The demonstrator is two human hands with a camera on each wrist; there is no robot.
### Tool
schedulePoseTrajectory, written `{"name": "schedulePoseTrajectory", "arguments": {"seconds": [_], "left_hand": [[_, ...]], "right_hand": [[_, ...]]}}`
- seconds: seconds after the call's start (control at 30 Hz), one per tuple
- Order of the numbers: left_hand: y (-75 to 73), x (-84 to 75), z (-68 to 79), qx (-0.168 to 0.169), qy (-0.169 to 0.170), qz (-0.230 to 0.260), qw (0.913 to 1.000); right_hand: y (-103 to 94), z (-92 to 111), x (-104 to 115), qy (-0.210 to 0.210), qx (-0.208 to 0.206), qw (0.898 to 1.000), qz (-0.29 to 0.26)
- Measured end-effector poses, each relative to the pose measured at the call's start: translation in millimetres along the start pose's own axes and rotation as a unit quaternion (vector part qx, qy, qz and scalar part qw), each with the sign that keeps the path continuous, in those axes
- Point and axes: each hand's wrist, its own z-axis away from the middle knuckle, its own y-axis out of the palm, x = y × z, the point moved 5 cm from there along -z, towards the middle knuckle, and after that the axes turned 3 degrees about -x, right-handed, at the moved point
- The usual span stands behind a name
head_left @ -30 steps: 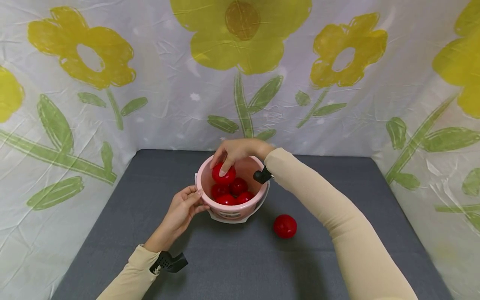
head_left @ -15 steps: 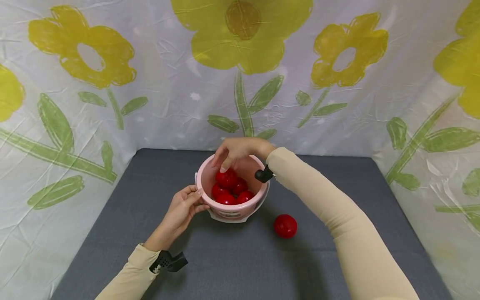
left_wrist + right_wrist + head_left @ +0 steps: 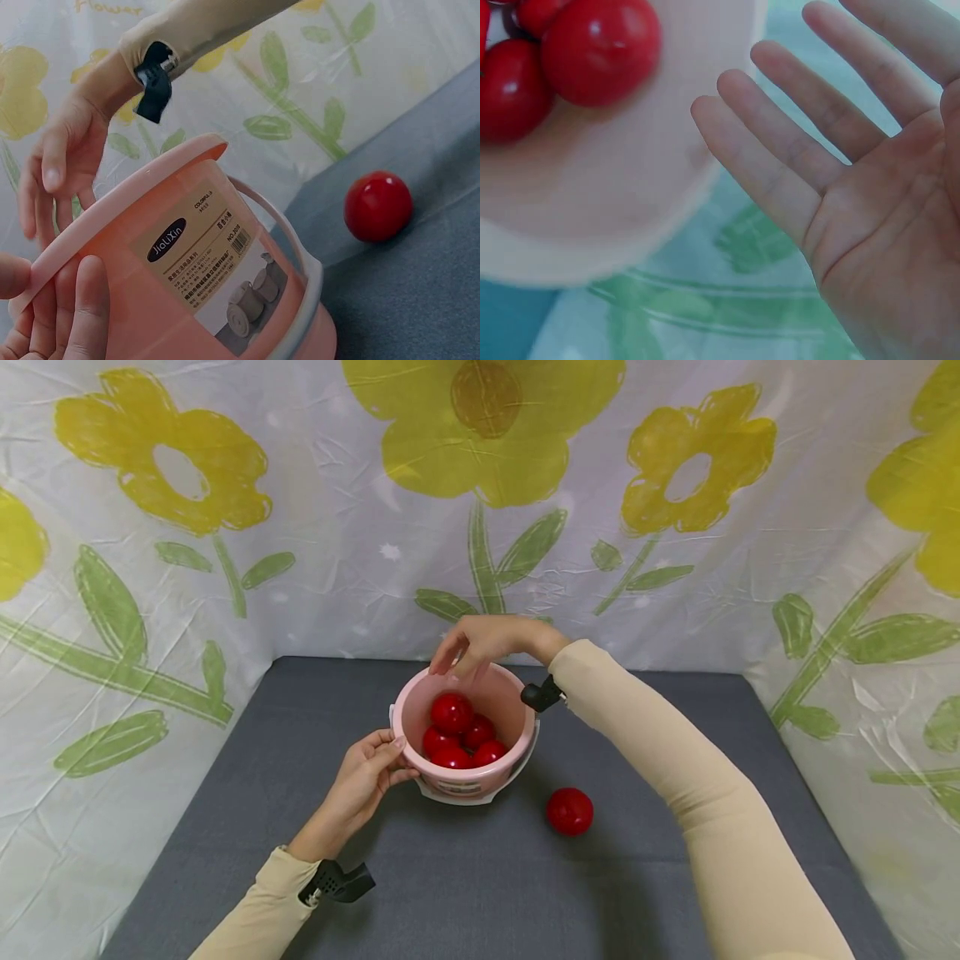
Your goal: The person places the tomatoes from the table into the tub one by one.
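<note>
A pink bucket stands on the dark table with several red tomatoes inside, one lying on top of the others. My left hand pinches the bucket's left rim, thumb on top and fingers against the outer wall, as the left wrist view shows. Over the far rim hovers my right hand, its fingers relaxed and nothing in them; the right wrist view shows the bare palm beside the rim. One more tomato lies on the table to the right of the bucket.
A white handle hangs down along the bucket's outside, near a paper label. Grey-blue cloth covers the table. Behind and at both sides hangs a white curtain printed with yellow flowers.
My right hand has let go of a tomato, which now sits on the pile in the bucket. It has then risen towards the far rim. My left hand has stayed on the rim.
</note>
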Motion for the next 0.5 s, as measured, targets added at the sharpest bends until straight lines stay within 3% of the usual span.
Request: {"name": "schedulePoseTrajectory", "arguments": {"seconds": [0.23, 0.5], "left_hand": [[-0.1, -0.1, 0.9, 0.003, 0.005, 0.002, 1.0], [0.1, 0.4, 0.7, -0.004, 0.004, 0.001, 1.0]], "right_hand": [[-27.0, 26.1, 12.1, -0.008, -0.035, 0.999, 0.002], [-38.7, 63.8, 1.0, 0.013, -0.045, 0.999, 0.0]]}}
